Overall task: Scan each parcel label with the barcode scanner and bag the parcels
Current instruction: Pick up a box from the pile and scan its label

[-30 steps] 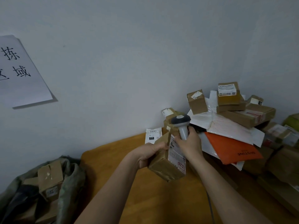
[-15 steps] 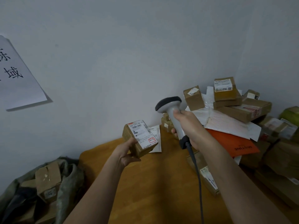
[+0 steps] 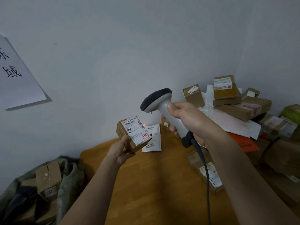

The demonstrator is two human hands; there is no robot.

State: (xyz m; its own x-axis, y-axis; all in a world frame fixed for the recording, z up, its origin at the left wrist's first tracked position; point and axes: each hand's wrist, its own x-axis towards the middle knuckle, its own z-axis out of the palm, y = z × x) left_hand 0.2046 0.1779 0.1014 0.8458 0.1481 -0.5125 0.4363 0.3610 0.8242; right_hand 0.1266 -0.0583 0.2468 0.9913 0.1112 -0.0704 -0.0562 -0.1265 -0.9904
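Observation:
My left hand (image 3: 121,151) grips a small brown cardboard parcel (image 3: 128,140) from below, lifted above the table with its white label (image 3: 136,129) facing up. Red scanner light falls across the label's upper right corner. My right hand (image 3: 186,117) grips the handle of a grey barcode scanner (image 3: 160,103), whose dark head points left and down at the parcel. The scanner's cable hangs down past my right forearm. A grey-green sack (image 3: 69,177) at the lower left holds several brown boxes.
A wooden table (image 3: 154,184) lies below my arms. A white flat parcel (image 3: 152,140) leans at the wall, a long box (image 3: 206,172) lies under the cable. A pile of boxes (image 3: 243,108), white mailers and an orange mailer fills the right. A paper sign (image 3: 16,78) hangs on the wall.
One second ago both hands were together at the parcel. My left hand has since carried it left with the label up; my right hand raised the scanner, and red light now shows on the label.

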